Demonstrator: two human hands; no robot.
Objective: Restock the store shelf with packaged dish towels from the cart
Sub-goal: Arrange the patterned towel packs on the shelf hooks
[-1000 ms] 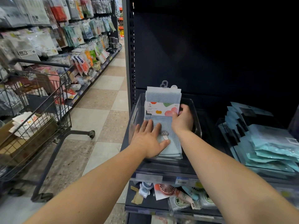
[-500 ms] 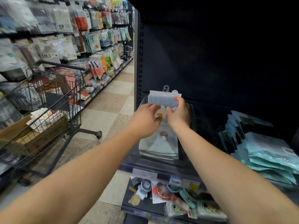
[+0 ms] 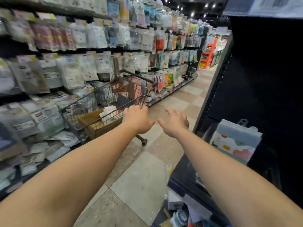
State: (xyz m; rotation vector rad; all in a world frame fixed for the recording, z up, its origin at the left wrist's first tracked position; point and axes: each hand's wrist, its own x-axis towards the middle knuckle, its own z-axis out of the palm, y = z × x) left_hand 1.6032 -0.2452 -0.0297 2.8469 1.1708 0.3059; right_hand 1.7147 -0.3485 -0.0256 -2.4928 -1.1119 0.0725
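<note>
My left hand (image 3: pixel 137 119) and right hand (image 3: pixel 176 122) hang empty, fingers spread, reaching toward the cart (image 3: pixel 105 105) at ten o'clock. Its packaged towels (image 3: pixel 109 113) look light, soft and slick-wrapped, so I'd pinch them flat across both faces.

We find no legible text: the barcode label (image 3: pixel 275 3) high above the right hand (image 3: pixel 176 122) is blurred, and dark labels on hanging packets (image 3: pixel 49 74) left of the left hand (image 3: pixel 137 118) are smeared beyond reading
</note>
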